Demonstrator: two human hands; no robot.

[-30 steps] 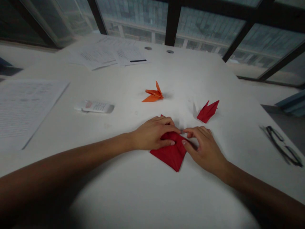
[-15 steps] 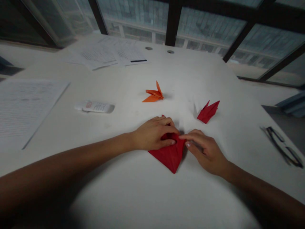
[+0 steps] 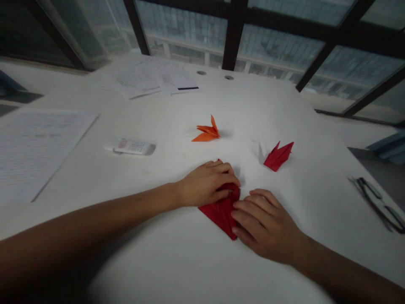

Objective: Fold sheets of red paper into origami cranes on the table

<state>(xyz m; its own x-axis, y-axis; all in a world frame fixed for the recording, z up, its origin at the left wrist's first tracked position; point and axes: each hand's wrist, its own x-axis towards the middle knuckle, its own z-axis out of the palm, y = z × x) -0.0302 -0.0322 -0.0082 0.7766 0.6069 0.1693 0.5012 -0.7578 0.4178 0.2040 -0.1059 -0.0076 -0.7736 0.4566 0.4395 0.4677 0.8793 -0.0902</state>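
Observation:
A red sheet of origami paper (image 3: 221, 214), folded into a pointed shape, lies on the white table with its tip toward me. My left hand (image 3: 207, 183) rests over its upper part, fingers curled onto the paper and hiding much of it. At the paper's right edge, the bent fingers of my right hand (image 3: 261, 221) grip the side near the tip; the thumb is out of sight. Beyond my hands stand an orange folded paper bird (image 3: 209, 131) and, to the right, a red folded paper bird (image 3: 278, 157).
A white remote control (image 3: 134, 147) lies to the left, beside a printed sheet (image 3: 38, 152). More papers (image 3: 139, 80) spread across the far left of the table (image 3: 177, 261). Black-framed glasses (image 3: 381, 202) sit near the right edge. Dark-framed windows (image 3: 232, 38) rise behind.
My right hand has moved down along the paper's right edge toward the tip, its fingers now laid along that side. The left hand stays on the paper. The whole view has shifted slightly.

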